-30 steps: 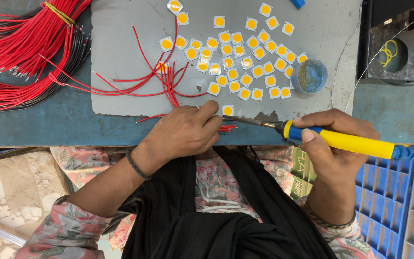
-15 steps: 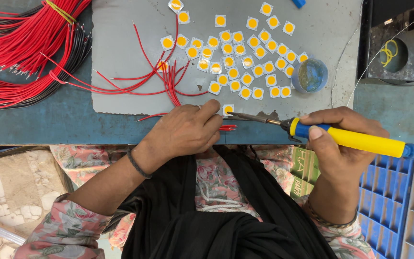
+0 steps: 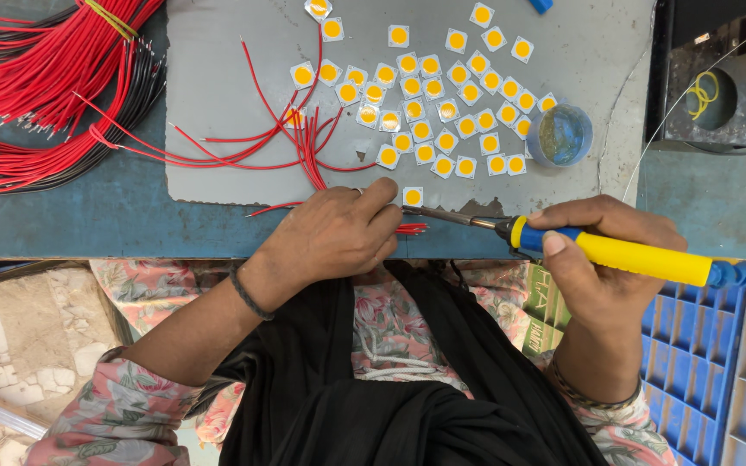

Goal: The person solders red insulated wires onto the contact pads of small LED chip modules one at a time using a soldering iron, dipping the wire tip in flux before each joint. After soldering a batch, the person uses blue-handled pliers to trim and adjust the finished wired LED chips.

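My right hand (image 3: 602, 259) is wrapped around the yellow handle of the soldering iron (image 3: 623, 255), its metal tip reaching left to the single square chip (image 3: 413, 196) at the near edge of the grey mat (image 3: 218, 103). My left hand (image 3: 338, 233) is curled over a red wire (image 3: 412, 229), pinching it against the mat just beside that chip (my knuckles hide exactly where the wire end meets it). The hot tip passes very near my left fingertips (image 3: 386, 194), so a small slip of either hand could burn them, I judge. If the wire shifts under my grip, the joint could land off its pad. The loose red wires (image 3: 304, 142) fanned out just behind lie close enough to catch the iron and scorch
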